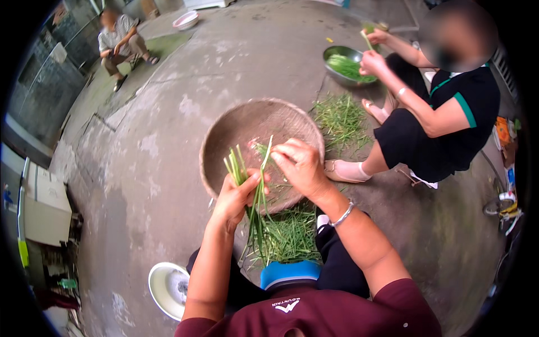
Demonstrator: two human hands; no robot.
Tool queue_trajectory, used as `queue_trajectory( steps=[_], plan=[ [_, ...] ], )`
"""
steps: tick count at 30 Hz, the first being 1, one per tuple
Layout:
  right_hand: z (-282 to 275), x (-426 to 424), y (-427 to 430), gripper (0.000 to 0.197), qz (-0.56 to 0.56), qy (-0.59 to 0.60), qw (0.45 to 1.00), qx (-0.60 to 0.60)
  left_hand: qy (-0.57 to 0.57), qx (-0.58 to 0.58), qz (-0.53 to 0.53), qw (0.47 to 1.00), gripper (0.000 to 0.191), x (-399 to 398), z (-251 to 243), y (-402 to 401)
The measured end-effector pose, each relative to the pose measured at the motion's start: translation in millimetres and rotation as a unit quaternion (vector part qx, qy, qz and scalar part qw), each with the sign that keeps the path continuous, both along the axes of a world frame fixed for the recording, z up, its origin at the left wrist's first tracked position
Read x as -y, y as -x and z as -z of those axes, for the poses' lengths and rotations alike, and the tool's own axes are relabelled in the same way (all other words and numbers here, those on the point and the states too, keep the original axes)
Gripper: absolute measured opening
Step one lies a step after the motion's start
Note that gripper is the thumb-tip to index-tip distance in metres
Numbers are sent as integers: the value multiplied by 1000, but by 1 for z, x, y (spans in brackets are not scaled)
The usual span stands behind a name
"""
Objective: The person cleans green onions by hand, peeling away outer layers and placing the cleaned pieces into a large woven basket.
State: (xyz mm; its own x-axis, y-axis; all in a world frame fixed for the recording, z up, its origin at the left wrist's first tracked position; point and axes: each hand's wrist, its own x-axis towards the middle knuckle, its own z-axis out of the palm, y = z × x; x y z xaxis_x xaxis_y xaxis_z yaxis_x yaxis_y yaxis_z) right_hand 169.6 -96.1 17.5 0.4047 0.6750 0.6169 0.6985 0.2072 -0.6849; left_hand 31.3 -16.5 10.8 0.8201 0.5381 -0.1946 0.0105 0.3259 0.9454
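Observation:
My left hand [238, 196] grips a bunch of slender green stalks [236, 166], probably garlic chives; pale ends point up and away, and dark leaves hang down past my wrist. One stalk [265, 158] leans apart from the others, and the thumb and finger of my right hand [301, 166] pinch it near its pale upper end. Both hands are over the near part of a shallow round woven basket [227, 126], which has a few green scraps and bits of debris inside. Loose green leaves [290, 236] lie heaped on the ground between my legs.
At right a seated person [442, 109] holds stalks beside a metal bowl [332, 73] of greens. Another leaf pile [341, 120] lies by that person's feet. A white basin [162, 290] stands left of me, and a blue seat edge [290, 271] shows below. Far left, someone [120, 42] sits.

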Motion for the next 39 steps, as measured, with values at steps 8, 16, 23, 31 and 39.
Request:
queue_trajectory(
  steps=[8, 16, 23, 31, 39],
  plan=[
    [2, -5, 8, 8, 24, -1, 1000, 9, 51, 16, -5, 999, 16, 1, 1, 8],
    [5, -7, 3, 6, 59, 8, 998, -16, 33, 1, -12, 999, 17, 3, 2, 6],
    [6, -7, -6, 6, 62, 4, 996, -69, 10, -17, -3, 1000, 17, 3, 1, 11],
    [10, -6, -8, 10, 15, 18, 967, -254, -47, -30, -41, 998, 14, 6, 1, 10],
    [9, -3, -8, 12, -11, 37, 942, -333, -105, -30, -80, 991, 7, 6, 2, 10]
  ],
)
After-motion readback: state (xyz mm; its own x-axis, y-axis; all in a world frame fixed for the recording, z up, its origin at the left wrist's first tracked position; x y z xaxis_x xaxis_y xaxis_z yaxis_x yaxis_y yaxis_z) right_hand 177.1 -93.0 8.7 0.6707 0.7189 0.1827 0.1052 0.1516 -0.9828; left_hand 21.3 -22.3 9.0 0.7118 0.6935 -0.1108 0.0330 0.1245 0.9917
